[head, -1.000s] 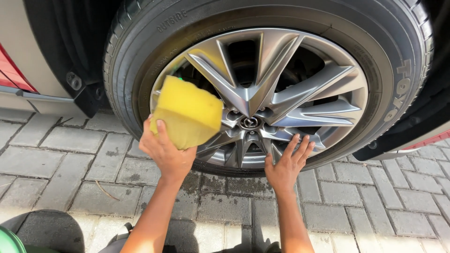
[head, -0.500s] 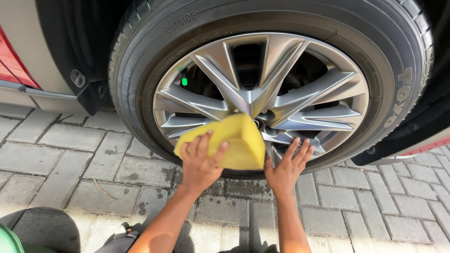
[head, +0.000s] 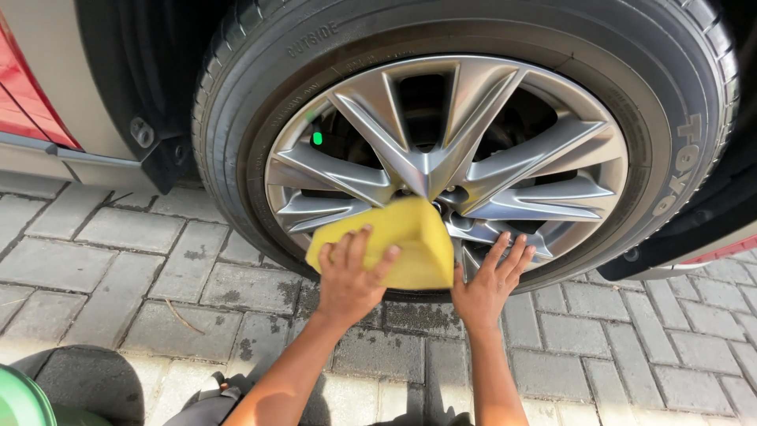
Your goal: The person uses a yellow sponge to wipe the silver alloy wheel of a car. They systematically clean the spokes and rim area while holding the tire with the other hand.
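- My left hand [head: 351, 278], fingers spread and curled, presses a yellow sponge [head: 394, 243] against the lower spokes of the silver alloy wheel [head: 449, 170].
- My right hand [head: 489, 280] grips nothing; it lies flat and open on the rim's lower edge, just beside the sponge.
- The black tyre [head: 236, 102] surrounds the wheel and stands on grey paving blocks [head: 158, 268].
- A green container's edge [head: 20, 402] shows at my lower left.
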